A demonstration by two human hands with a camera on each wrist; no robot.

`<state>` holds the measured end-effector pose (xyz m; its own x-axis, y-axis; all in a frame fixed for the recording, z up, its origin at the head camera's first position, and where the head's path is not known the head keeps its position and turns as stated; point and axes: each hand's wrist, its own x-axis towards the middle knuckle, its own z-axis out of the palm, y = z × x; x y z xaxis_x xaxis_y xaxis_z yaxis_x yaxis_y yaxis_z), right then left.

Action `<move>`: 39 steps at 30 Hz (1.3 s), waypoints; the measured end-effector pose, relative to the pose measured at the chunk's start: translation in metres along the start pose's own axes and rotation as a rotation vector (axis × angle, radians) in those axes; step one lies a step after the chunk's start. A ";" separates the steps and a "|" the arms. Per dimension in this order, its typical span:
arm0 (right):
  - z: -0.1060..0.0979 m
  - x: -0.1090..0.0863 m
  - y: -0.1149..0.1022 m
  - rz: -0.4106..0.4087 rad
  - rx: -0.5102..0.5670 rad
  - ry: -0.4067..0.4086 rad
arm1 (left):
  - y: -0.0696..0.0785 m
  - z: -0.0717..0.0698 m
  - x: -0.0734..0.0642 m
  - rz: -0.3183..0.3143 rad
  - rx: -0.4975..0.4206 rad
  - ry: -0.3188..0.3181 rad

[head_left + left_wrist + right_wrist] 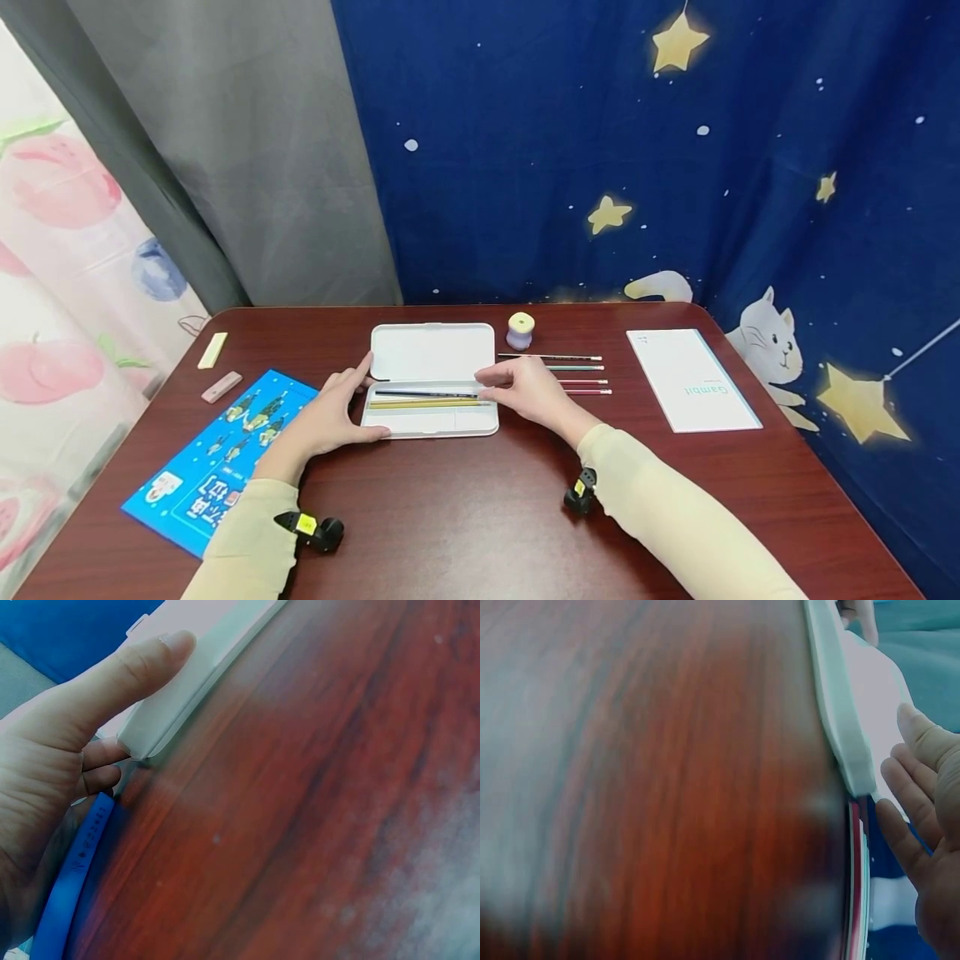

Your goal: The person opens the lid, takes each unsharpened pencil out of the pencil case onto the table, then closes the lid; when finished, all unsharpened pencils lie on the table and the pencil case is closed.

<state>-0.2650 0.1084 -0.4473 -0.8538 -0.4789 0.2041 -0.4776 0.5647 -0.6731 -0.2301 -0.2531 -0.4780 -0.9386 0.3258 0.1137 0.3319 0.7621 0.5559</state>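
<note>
A white pencil case (433,352) lies with its lid laid back on the table. In its tray are yellow pencils (420,405) and a dark blue pencil (423,393). My left hand (326,421) grips the case's left end, thumb (154,667) on the front edge and fingers round the corner. At the right end is my right hand (538,396), its fingertips over the tray's rim by the pencil ends. Between its spread thumb and fingers (911,787) no held thing shows in the right wrist view.
Several loose pencils (577,367) lie right of the case, partly behind my right hand. A yellow-and-purple sharpener-like object (520,332) stands behind them. A white notebook (693,379) is at the right, a blue booklet (225,467) at the left, near two erasers (222,387).
</note>
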 end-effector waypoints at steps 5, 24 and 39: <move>0.012 0.006 -0.004 -0.001 -0.127 -0.036 | 0.000 0.000 -0.002 0.017 -0.009 0.015; 0.032 0.017 -0.011 -0.015 -0.256 0.003 | -0.002 0.000 -0.001 0.004 -0.008 0.010; 0.016 0.005 0.002 0.017 0.019 0.051 | 0.000 0.000 -0.002 -0.002 -0.006 0.015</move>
<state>-0.2666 0.0964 -0.4587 -0.8716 -0.4339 0.2282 -0.4591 0.5592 -0.6904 -0.2287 -0.2539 -0.4778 -0.9406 0.3158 0.1248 0.3294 0.7596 0.5607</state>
